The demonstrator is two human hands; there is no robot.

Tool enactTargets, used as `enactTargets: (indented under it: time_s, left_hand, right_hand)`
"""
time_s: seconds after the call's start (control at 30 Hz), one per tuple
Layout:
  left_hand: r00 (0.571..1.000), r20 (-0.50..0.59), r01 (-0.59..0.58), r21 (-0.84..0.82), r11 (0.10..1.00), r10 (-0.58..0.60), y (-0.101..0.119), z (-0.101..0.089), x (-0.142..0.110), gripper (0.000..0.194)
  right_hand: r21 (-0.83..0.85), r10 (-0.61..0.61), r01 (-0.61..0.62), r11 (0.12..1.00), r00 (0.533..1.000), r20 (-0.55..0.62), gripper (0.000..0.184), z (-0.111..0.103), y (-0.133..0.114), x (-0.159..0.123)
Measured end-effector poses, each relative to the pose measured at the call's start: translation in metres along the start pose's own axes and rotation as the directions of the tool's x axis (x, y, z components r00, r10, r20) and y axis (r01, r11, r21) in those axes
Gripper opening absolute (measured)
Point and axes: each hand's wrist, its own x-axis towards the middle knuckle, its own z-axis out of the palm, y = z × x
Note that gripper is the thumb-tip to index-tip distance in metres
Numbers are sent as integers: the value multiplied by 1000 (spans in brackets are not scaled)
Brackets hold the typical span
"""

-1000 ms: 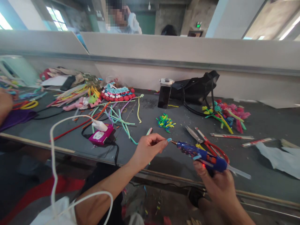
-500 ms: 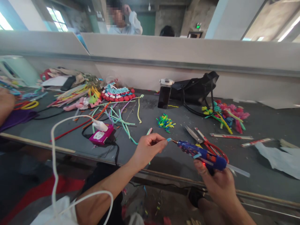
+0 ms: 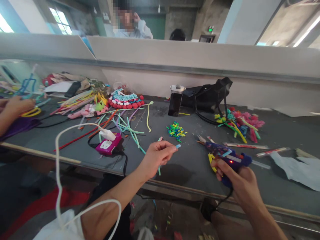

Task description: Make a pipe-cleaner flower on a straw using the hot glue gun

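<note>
My left hand (image 3: 160, 155) is closed, pinching a small light-blue piece (image 3: 178, 146) between thumb and fingertips. Above and below that hand show ends of a green fuzzy stem (image 3: 159, 171); whether it is held I cannot tell. In my right hand (image 3: 237, 178) is a dark blue glue gun (image 3: 228, 156), its red light lit and its nozzle pointing left, apart from the light-blue piece. A clear glue stick (image 3: 260, 164) shows behind the gun. Partly hidden by the gun are pliers with yellow on the handle (image 3: 212, 162). Beyond both hands lies a pile of short yellow, green and blue pieces (image 3: 176, 130).
A magenta power block (image 3: 109, 144) with a white plug and cable sits left. Pipe cleaners (image 3: 130, 125) lie scattered behind it. A phone (image 3: 175, 104) leans upright near a black bag (image 3: 210, 96). Fuzzy flowers (image 3: 246, 123) lie right. Another person's hand (image 3: 18, 106) works far left.
The glue gun in my right hand has moved right, away from the light-blue piece. My left hand stays nearly in place. At far left, another person's hand has come further into view with blue stems.
</note>
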Motion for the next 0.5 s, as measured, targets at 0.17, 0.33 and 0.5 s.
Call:
enactTargets:
  time_s: [0.17,0.33,0.5]
  left_hand:
    - [998,33,61,-116,991,-57,0,-8,5,20]
    - [990,96,123,-194,973,-106,0,-16,6,20]
    - [988,112,126,-197,972,-105,0,-18,5,21]
  right_hand:
    - [132,271,-275,952,961,48,26,-27,6,21]
    - [-4,409,-409,913,913,-10,38,-52,20,34]
    - [-60,421,-419,906,906,34,37,-62,26,39]
